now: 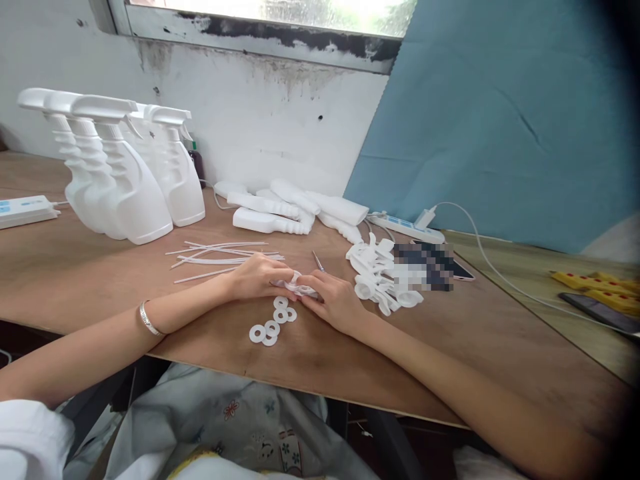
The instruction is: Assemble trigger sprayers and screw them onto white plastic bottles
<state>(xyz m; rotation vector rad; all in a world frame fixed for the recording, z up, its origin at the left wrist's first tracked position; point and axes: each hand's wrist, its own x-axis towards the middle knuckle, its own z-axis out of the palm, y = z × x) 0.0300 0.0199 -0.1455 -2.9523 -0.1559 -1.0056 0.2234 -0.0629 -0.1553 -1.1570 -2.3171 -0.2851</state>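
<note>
Both my hands meet at the middle of the table around a white plastic trigger spray head (296, 287), which is partly covered by fingers. My left hand (257, 277) is closed on its left side. From the right, my right hand (334, 300) grips the same piece with thumb and fingers. Several flat white ring washers (257, 333) lie on the table just below the hands. Thin white dip tubes (220, 252) are spread behind my left hand. A small screwdriver (318, 261) lies just beyond my right hand. A heap of white spray heads (380, 280) sits to the right.
Assembled white spray bottles (143, 193) stand at the back left. Loose white bottles (270, 220) lie against the wall. Power strips (410, 228) with cables, a phone (457, 269) and a yellow object (600, 287) are around the edges of the wooden table (425, 360).
</note>
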